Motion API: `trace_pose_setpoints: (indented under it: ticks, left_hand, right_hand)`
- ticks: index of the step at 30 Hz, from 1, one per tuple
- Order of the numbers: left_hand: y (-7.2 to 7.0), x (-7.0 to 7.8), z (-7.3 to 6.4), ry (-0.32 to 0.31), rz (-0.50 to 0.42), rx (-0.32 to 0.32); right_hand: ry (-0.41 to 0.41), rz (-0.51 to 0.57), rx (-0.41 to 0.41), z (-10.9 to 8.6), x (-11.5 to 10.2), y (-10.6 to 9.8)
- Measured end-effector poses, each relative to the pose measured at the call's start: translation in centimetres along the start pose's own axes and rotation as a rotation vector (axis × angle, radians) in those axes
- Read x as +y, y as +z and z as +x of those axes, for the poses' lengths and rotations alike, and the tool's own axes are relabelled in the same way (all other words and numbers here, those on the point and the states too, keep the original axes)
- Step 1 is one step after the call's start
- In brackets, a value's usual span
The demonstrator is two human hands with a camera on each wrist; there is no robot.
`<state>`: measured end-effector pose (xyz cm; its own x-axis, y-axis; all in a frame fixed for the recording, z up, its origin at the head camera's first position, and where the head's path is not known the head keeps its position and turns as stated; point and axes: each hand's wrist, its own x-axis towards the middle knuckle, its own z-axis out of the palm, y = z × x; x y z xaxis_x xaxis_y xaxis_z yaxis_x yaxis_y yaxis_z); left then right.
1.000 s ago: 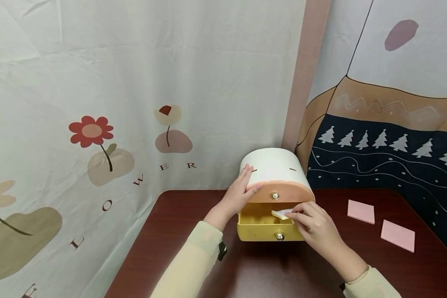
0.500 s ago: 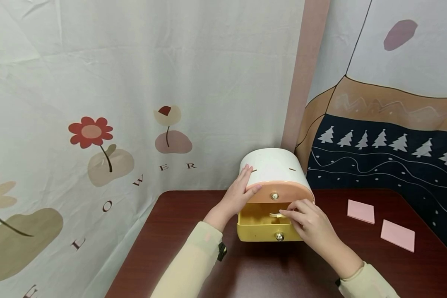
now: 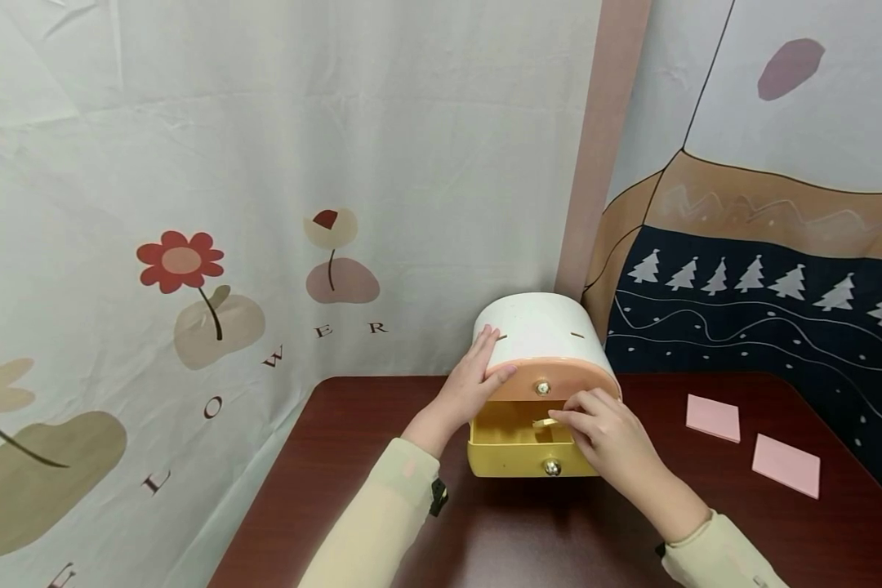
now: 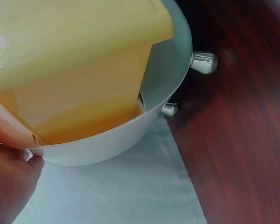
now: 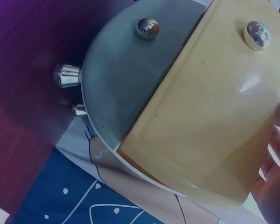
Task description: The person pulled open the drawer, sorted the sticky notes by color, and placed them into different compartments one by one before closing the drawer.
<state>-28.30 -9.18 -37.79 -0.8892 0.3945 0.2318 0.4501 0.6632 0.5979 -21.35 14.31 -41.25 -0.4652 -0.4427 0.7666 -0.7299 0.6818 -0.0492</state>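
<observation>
A small round-topped drawer box with a white shell (image 3: 536,318) has its yellow drawer (image 3: 510,459) pulled out below the peach drawer (image 3: 510,380). My left hand (image 3: 465,392) rests against the shell's left side, fingers stretched along it and thumb at the peach front. My right hand (image 3: 612,429) pinches a thin pale-yellow paper pad (image 3: 545,423), seen nearly edge-on over the yellow drawer. Under that drawer, the right wrist view has a grey drawer (image 5: 126,70) with a metal knob (image 5: 147,28). The pad is hidden in both wrist views.
Two pink square pads (image 3: 713,417) lie on the dark red-brown table (image 3: 382,408), right of the box. Short metal legs (image 5: 67,75) hold the box up. A printed cloth (image 3: 426,163) hangs behind the table.
My right hand has moved slightly left and further over the drawer, turning the pad from showing its face to nearly edge-on. My left hand stays in place.
</observation>
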Motion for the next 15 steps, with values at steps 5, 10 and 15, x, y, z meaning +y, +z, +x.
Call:
trace_pose_setpoints:
  ticks: [5, 10, 15]
  left_hand:
    - [0.02, -0.05, 0.03, -0.001, 0.001, 0.007]
    - [0.08, -0.13, 0.09, -0.006, 0.007, 0.006]
    - [0.12, -0.13, 0.14, -0.001, 0.009, 0.011]
  right_hand:
    - [-0.002, -0.020, -0.011, 0.26, 0.17, 0.14]
    - [0.011, -0.045, -0.027, 0.52, 0.34, 0.34]
    - [0.043, -0.060, -0.055, 0.68, 0.31, 0.42]
